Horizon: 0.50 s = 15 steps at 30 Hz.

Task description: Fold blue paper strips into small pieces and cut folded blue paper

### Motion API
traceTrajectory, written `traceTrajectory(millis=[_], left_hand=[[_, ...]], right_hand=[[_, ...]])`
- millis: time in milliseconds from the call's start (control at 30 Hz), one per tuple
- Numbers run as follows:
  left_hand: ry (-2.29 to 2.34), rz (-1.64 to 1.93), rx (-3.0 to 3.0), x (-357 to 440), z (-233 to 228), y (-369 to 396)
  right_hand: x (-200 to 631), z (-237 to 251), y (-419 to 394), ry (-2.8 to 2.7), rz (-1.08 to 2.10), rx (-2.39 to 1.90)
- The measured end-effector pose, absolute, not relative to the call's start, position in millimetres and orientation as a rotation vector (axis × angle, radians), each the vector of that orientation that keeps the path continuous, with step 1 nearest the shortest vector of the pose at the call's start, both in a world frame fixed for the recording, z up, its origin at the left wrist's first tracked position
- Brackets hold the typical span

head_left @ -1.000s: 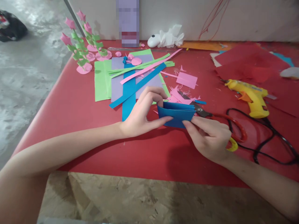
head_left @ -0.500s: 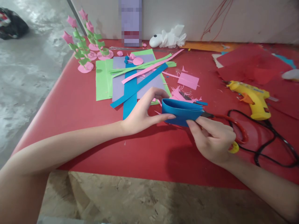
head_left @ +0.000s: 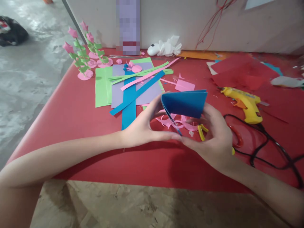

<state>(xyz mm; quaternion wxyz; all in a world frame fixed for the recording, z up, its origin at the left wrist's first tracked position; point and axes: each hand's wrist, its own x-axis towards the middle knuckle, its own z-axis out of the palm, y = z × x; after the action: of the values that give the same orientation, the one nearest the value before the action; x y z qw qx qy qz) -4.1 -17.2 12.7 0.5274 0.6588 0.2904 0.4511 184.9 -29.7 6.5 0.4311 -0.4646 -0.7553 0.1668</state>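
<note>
Both my hands hold a folded blue paper [head_left: 184, 103] lifted above the red table [head_left: 78, 110]. My left hand [head_left: 144, 124] grips its left folded edge, thumb below and fingers behind. My right hand [head_left: 213, 136] holds its right side and lower edge. The paper opens like a tent, with its fold at the left. Under it lie pink paper curls [head_left: 174, 123] and a small yellow piece [head_left: 201, 131]. The red-handled scissors [head_left: 237, 137] lie partly hidden behind my right hand.
A yellow glue gun [head_left: 244, 102] with a black cord [head_left: 268, 148] lies to the right. Green, purple, blue and pink paper sheets and strips [head_left: 133, 85] are spread behind. Pink paper flowers with green stems [head_left: 83, 53] stand at the far left. Red sheets [head_left: 239, 71] lie far right.
Both hands have raised the folded blue paper off the table and tilted it up, so its broad face now shows. The pink curls beneath are uncovered.
</note>
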Motion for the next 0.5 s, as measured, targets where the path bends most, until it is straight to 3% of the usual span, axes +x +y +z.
traceTrajectory(millis=[133,300,500], left_hand=[[0.806,1.037,1.561,-1.8,23.4,-27.4],[0.793,0.963,1.257,-4.9,16.8,-27.4],[0.866,1.065,0.919,-1.7,17.8,-21.4]], right_hand=[[183.5,8.0,-32.2,-1.903,0.540,-1.132],[181.1,26.2,-32.6,-1.916,0.448,-1.027],[185.9,40.7,-31.8,-1.742,0.547,-1.219]])
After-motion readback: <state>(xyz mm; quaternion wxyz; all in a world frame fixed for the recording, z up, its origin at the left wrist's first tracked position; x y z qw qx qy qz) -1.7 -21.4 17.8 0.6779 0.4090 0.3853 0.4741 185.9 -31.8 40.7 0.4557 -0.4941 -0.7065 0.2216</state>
